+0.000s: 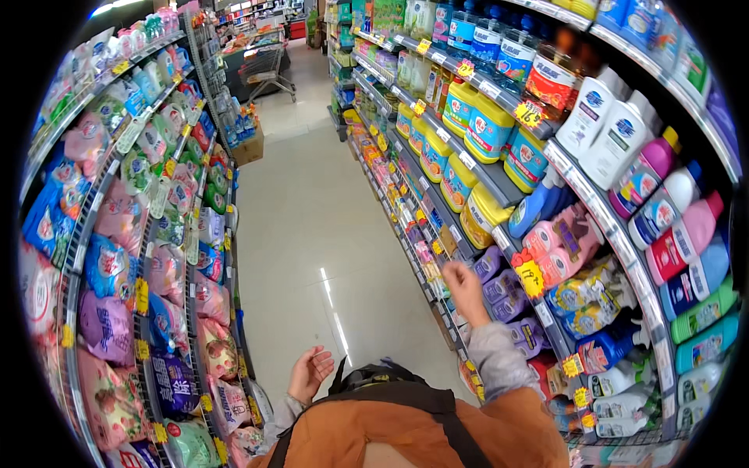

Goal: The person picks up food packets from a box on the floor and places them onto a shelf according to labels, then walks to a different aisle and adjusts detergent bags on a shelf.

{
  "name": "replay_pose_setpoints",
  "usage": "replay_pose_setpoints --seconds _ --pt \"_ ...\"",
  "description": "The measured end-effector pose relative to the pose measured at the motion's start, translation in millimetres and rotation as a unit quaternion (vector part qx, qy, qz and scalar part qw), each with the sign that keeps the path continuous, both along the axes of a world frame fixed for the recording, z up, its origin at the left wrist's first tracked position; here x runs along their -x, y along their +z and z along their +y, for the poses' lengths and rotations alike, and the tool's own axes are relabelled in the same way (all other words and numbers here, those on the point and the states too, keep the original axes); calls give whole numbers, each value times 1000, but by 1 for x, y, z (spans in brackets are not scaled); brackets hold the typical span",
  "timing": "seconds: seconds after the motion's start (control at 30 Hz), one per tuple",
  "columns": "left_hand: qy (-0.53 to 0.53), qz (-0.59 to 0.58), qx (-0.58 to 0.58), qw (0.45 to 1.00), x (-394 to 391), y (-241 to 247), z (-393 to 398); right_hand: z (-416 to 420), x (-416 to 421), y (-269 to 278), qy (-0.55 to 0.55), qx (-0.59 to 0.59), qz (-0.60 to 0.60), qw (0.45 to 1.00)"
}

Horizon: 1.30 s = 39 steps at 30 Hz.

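Low in the view, my left hand (311, 372) is raised beside my body with its palm turned up, fingers spread and nothing in it. My right hand (465, 289) reaches forward near the right-hand shelving, its fingers loosely curled. Their inner side is partly hidden, and no object shows in them. Purple bottles (507, 295) on a lower shelf lie just right of it. Beyond the hand are yellow-capped jugs of detergent (455, 182). A black bag or garment (380, 377) covers my front, over an orange top (374, 418).
Bagged laundry products (111, 263) fill the left shelves. Bottles of cleaner (603, 137) line the right ones, with price tags (529, 273) jutting out. A tiled aisle floor (292, 234) runs between them. Farther off stand a cardboard box (248, 147) and a shopping cart (269, 70).
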<state>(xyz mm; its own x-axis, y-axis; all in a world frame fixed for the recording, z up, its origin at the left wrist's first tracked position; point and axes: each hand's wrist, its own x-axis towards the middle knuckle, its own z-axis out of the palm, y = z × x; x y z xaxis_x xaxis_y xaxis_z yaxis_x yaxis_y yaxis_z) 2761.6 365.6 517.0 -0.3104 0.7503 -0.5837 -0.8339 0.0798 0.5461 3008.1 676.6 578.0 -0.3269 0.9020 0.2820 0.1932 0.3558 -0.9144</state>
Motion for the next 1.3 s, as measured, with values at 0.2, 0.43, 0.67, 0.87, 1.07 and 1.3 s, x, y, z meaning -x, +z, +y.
replay_pose_setpoints --seconds 0.2,0.43,0.67,0.87,1.07,1.3 --pt "23 -19 21 999 46 -15 68 193 7 90 -221 -347 -250 876" --pt "14 -12 51 999 124 -16 152 341 -16 142 -403 -381 -515 653" --pt "-16 -4 57 998 230 -24 251 407 -38 148 -459 -216 -591 627" --pt "-60 30 66 996 295 -12 338 413 -58 159 -430 -204 -640 604" --pt "-69 14 93 993 306 -24 394 401 -28 173 -458 -152 -620 618" --pt "-129 -44 80 987 288 -41 436 391 -6 179 -454 -224 -632 586"
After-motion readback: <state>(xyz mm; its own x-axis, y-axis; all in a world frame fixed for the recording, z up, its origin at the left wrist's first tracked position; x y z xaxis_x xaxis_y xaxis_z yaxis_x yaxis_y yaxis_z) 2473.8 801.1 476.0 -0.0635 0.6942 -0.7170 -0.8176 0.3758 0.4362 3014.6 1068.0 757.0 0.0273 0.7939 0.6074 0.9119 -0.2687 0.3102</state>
